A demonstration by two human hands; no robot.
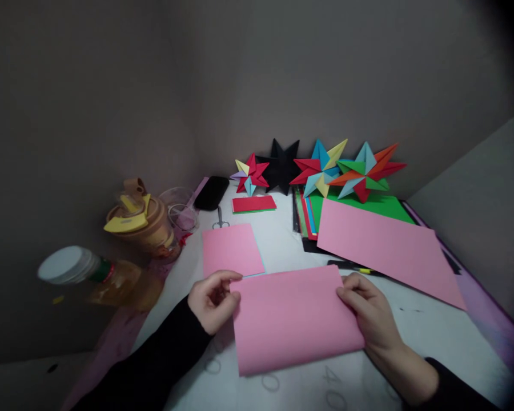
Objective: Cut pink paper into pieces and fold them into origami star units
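A pink sheet of paper [295,322], folded over along its near edge, is held up between my two hands above the white table. My left hand [214,299] pinches its upper left corner between thumb and index finger. At the upper right corner, my right hand [370,311] grips the sheet with the thumb on top. Just beyond the left hand lies a smaller pink paper piece [231,248] with a light blue edge showing under it. To the right rests a large pink sheet [381,245] on a stack of coloured paper [368,202].
Several folded paper stars [323,171] lean along the wall. Small scissors [220,221], a red paper strip stack [254,204] and a black phone-like object [212,193] lie behind. A brown cup [141,222] and a white-capped bottle [111,279] stand left. A black-and-yellow cutter-like tool [360,268] lies right.
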